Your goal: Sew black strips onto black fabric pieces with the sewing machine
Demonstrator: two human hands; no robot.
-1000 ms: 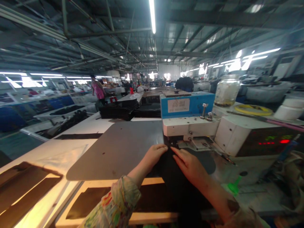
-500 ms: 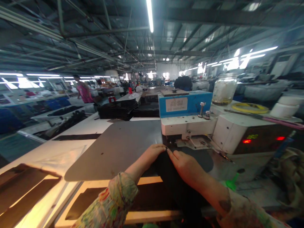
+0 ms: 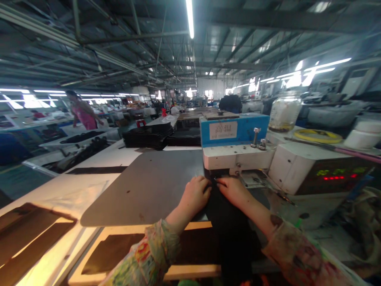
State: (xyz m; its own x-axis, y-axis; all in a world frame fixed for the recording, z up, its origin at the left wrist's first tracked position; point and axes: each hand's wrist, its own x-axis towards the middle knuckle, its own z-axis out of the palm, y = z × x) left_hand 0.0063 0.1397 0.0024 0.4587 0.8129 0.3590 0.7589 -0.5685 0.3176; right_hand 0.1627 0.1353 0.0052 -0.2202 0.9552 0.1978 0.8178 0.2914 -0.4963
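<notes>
A strip of black fabric runs from the table's front edge up under the head of a white and blue sewing machine. My left hand rests on the fabric's left side, fingers curled onto it close to the needle area. My right hand presses on the fabric's right side, fingertips pointing left, almost touching the left hand. Both hands hold the fabric down on the grey plate just in front of the machine head. The needle itself is hidden by the fingers.
The machine's control box with red and green lights stands to the right, a glass jar and a yellow ring on top. Stacked black pieces lie at the table's far end. A person in pink stands far left.
Both hands have slid forward with the fabric, closer under the machine head. The person in pink has walked to the left.
</notes>
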